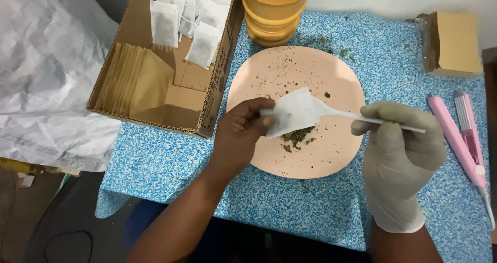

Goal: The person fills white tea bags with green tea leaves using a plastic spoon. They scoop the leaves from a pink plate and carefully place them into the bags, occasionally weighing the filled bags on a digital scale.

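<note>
My bare left hand (239, 133) pinches a small white paper sachet (290, 113) over a round pink plate (269, 76). My right hand (398, 149), in a pale glove, holds a white plastic spoon (357, 117) whose bowl end goes into the sachet's mouth. A small heap of dried green leaf bits (297, 136) lies on the plate just under the sachet, with fine crumbs scattered across the rest of it.
A cardboard box (155, 102) at the left holds brown envelopes and several white sachets (194, 22). A yellow container (273, 14) stands behind the plate. A pink hair-straightener-type clamp (463, 139) and a pack of brown envelopes (455, 43) lie at the right on the blue speckled table.
</note>
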